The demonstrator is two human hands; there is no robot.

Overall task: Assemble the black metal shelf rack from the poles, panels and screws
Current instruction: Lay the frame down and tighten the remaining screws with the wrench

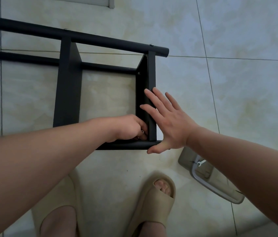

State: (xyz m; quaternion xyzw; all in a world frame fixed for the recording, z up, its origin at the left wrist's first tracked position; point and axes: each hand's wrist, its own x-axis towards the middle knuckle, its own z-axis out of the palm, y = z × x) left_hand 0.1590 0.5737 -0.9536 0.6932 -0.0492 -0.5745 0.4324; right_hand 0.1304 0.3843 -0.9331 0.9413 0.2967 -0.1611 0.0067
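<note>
The black metal rack [68, 86] lies on its side on the tiled floor, with long poles running left to right and two panels standing between them. My right hand [167, 122] presses flat, fingers spread, against the outer face of the end panel [151, 74]. My left hand [131, 128] reaches inside the frame at the corner where that panel meets the near pole [126, 145]. Its fingers are curled round a small silvery piece, seemingly a screw or small tool, mostly hidden.
A clear plastic bag [210, 178] with a small white wrench in it lies on the floor under my right forearm. My feet in beige slippers [153, 199] stand just in front of the rack. Pale floor tiles stretch to the right and beyond the far pole.
</note>
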